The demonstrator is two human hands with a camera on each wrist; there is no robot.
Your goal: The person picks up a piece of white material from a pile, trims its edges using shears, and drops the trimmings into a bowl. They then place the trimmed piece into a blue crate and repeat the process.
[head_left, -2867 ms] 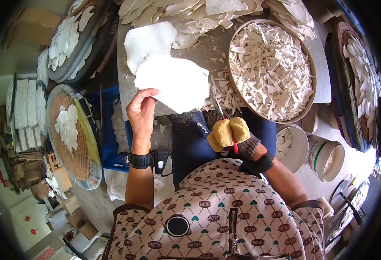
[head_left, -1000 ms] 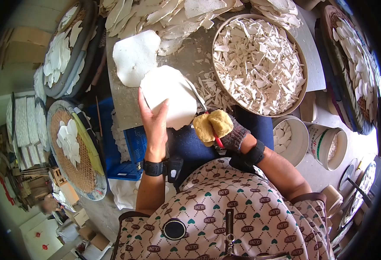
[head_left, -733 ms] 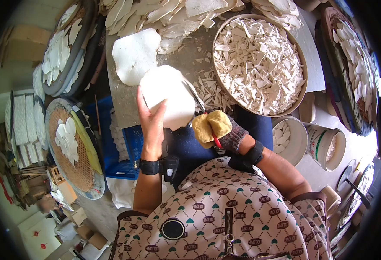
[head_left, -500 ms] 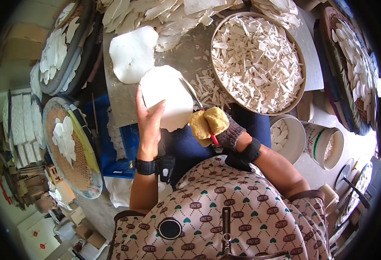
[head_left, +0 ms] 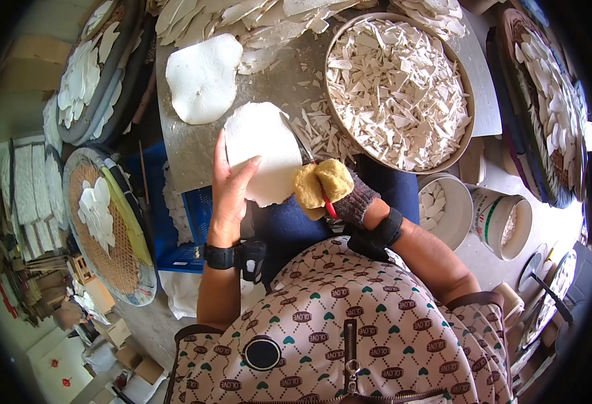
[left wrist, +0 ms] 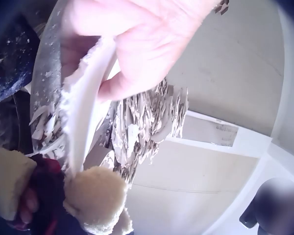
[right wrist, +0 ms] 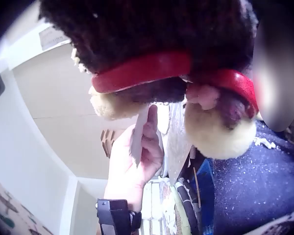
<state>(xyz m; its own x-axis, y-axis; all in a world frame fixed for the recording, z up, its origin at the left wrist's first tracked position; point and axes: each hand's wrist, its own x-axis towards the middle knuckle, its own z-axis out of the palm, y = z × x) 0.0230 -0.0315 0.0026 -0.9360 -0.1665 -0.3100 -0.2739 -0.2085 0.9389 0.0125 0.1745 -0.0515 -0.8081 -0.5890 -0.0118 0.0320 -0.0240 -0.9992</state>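
Note:
In the head view my bare left hand [head_left: 231, 185] pinches a thin, stiff white sheet [head_left: 267, 155] at its left side, thumb across the face and fingers behind. The left wrist view shows that sheet [left wrist: 85, 105] edge-on, with a ragged rim. My right hand [head_left: 361, 197], in a dark knit glove, grips red-handled scissors [head_left: 330, 207] wrapped with yellow sponge pads [head_left: 323, 185]. The scissor blade lies along the sheet's right edge. Both red handle loops [right wrist: 144, 71] show around the gloved fingers in the right wrist view.
Another white sheet [head_left: 203, 79] lies on the metal table [head_left: 181, 151]. Behind it rises a heap of sheets [head_left: 235, 20]. A round tray [head_left: 468, 128] of white scraps sits right. Buckets [head_left: 461, 232] stand below it, a blue crate [head_left: 198, 215] at left.
The left hand has turned its grip from the sheet's lower corner to its left side. The sheet appears smaller and rounder, and the scissors have come against its right edge.

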